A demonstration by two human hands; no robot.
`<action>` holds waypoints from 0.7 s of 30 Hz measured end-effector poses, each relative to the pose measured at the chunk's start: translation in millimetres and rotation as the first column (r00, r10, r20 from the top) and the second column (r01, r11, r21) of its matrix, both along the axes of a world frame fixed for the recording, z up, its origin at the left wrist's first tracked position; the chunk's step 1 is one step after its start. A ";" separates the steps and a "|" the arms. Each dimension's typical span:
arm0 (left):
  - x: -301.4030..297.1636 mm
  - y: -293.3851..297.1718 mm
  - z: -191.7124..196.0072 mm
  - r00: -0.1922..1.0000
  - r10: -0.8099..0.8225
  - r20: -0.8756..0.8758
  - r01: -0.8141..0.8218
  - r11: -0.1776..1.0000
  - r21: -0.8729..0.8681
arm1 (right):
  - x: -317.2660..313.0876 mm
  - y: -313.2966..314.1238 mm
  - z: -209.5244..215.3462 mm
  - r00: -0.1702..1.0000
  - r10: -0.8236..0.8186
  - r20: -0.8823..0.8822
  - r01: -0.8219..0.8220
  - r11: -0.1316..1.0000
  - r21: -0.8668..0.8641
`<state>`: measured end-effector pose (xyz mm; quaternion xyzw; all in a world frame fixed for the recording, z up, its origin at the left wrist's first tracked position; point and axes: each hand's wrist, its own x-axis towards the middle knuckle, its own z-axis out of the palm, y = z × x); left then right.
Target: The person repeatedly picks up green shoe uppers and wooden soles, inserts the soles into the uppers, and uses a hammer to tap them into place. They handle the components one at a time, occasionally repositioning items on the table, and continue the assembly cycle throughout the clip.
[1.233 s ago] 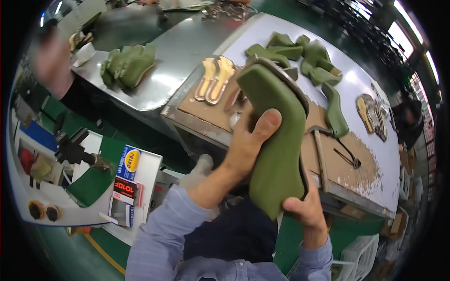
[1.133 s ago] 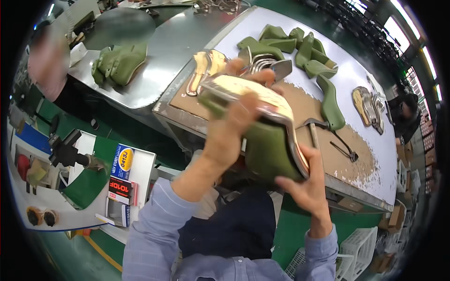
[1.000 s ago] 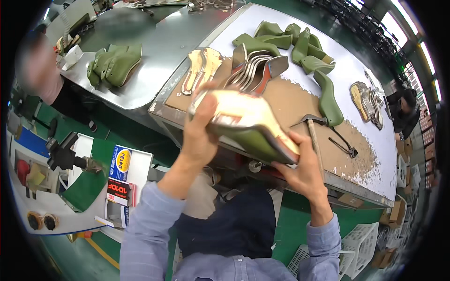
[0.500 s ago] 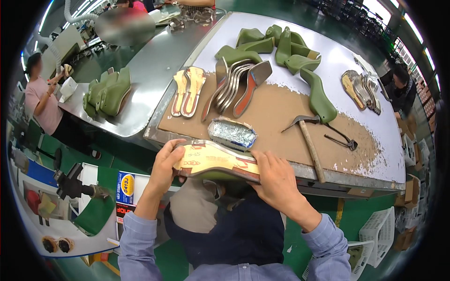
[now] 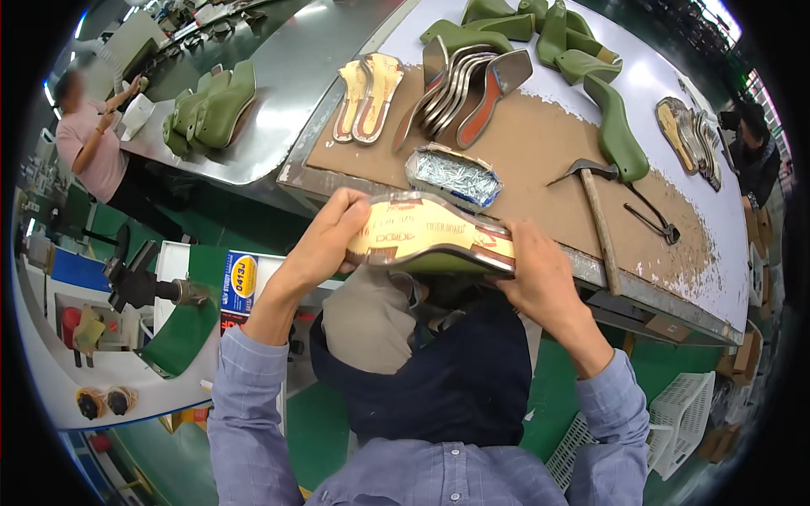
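Observation:
Between my two hands is a green shoe last (image 5: 447, 264), lying sideways with its sole side turned up toward me. A yellow insole board (image 5: 434, 226) with brown end patches covers that sole side. My left hand (image 5: 327, 239) wraps the left end, thumb on the board's surface. The right end is gripped by my right hand (image 5: 544, 277), with its fingertips underneath hidden. I hold the last above my lap, just off the near edge of the worktable. Beyond it on the table sits an open box of small metal nails (image 5: 456, 177).
On the worktable lie a hammer (image 5: 601, 232), pincers (image 5: 656, 224), a green last (image 5: 616, 126), stacked insoles (image 5: 464, 88) and more insoles (image 5: 377, 97). Several lasts (image 5: 218, 110) stand on the metal table, near a person (image 5: 93, 143). White crates (image 5: 682, 417) are at lower right.
My view has shifted, so the table and hands sit higher and further right in the picture. Both hands keep their grip on the last. The person at left has an arm stretched further forward.

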<state>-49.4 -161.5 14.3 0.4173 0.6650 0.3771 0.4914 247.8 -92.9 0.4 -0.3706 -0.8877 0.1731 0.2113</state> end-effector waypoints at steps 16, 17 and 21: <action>83.5 172.2 -2.8 0.278 -0.404 -0.871 0.608 0.776 -0.166 | -7.9 -11.5 -5.5 0.992 -0.121 0.019 0.120 0.991 0.054; 83.8 173.3 -3.5 0.262 -0.386 -0.884 0.614 0.774 -0.156 | -7.7 -11.5 -5.7 0.993 -0.121 0.009 0.120 0.991 0.053; 78.4 170.4 -3.3 0.429 -0.395 -0.812 0.614 0.787 -0.059 | -3.1 -10.1 -9.5 0.992 -0.129 0.018 0.127 0.990 0.065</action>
